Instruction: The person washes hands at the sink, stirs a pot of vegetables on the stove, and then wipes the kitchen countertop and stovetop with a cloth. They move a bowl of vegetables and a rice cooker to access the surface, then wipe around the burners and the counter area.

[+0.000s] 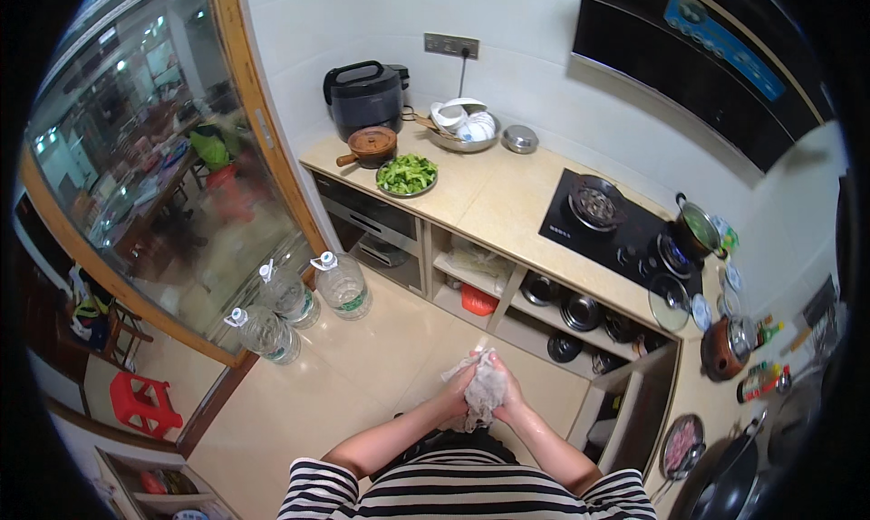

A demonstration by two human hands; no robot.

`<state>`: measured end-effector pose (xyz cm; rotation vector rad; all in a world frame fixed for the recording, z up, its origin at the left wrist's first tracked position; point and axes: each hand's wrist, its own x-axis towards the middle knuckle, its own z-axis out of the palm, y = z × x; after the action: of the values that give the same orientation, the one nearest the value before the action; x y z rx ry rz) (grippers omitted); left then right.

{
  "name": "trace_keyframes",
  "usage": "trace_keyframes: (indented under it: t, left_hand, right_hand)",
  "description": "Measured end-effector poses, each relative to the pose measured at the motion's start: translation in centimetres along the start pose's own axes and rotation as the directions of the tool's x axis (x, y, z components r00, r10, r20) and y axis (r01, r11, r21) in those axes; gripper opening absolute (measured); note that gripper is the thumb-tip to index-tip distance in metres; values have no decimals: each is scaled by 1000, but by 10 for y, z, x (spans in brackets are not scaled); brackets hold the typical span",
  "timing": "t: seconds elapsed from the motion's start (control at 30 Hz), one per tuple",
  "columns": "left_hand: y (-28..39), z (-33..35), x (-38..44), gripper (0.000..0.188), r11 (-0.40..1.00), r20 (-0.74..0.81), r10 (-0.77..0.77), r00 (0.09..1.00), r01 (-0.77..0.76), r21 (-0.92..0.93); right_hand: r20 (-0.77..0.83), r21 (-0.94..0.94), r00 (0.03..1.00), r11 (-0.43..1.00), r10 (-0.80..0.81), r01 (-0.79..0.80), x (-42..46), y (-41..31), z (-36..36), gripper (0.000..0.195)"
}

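A crumpled whitish cloth point(484, 389) is held between my two hands in front of my body, above the tiled floor. My left hand point(457, 392) grips it from one side, and my right hand point(504, 386) closes on it from the other. Most of the fingers are hidden by the cloth. Beyond the hands runs the counter point(469, 207), bearing a plate of chopped green vegetables point(408, 174), a lidded brown clay pot point(371, 144) and a metal bowl of white dishes point(465, 127). On the gas hob point(578, 238) a pot point(698, 231) stands over a blue flame.
Three large plastic water bottles point(343, 289) stand on the floor by the glass sliding door point(234, 112). Open shelves point(537, 323) with pans lie below the counter. On the right counter are a glass lid point(669, 302), a plate of meat point(682, 445) and a black wok point(727, 476).
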<state>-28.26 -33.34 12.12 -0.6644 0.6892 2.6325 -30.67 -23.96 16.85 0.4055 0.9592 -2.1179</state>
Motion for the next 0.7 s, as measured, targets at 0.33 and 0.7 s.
trace_keyframes:
  t: [0.33,0.7]
  left_hand:
    - [82,-39,41,33,512,209,561,801,-533,674]
    - [224,-114,69,53,954,177,269,947,-236,-187]
  right_hand:
    - [155,-374,982,914,-109,160,110,-34,35,36]
    - [637,-653,679,213,-365,727,222,-23,165,46]
